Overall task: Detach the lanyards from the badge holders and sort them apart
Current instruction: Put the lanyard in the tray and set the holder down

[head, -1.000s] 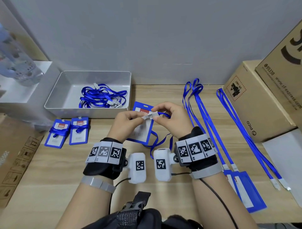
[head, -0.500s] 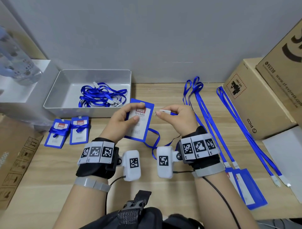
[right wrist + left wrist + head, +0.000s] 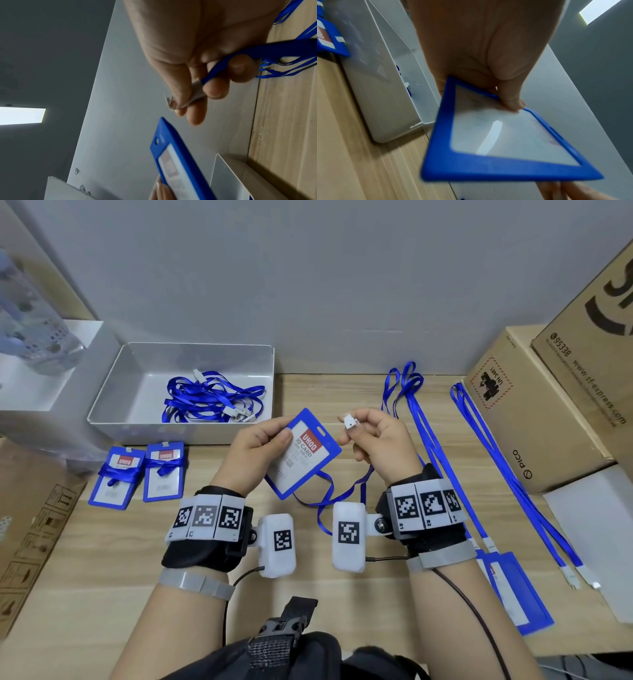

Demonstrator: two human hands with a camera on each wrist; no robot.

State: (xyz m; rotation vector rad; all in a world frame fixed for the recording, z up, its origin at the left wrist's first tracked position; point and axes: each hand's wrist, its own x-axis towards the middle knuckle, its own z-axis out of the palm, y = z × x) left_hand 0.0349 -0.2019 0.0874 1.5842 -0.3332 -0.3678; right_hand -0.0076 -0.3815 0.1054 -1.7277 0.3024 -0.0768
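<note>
My left hand grips a blue badge holder by its left edge, lifted above the table; the left wrist view shows the thumb pressed on the badge holder. My right hand pinches the white clip of a blue lanyard, apart from the holder. In the right wrist view the fingers curl round the lanyard strap, with the badge holder below.
A grey tray at back left holds several loose blue lanyards. Two badge holders wrapped in straps lie left of my hands. More lanyards and a badge holder lie on the right, beside cardboard boxes.
Both hands worked at the clip on the holder a second ago. The clip has come off, and the hands have drawn apart, left with the holder, right with the clip.
</note>
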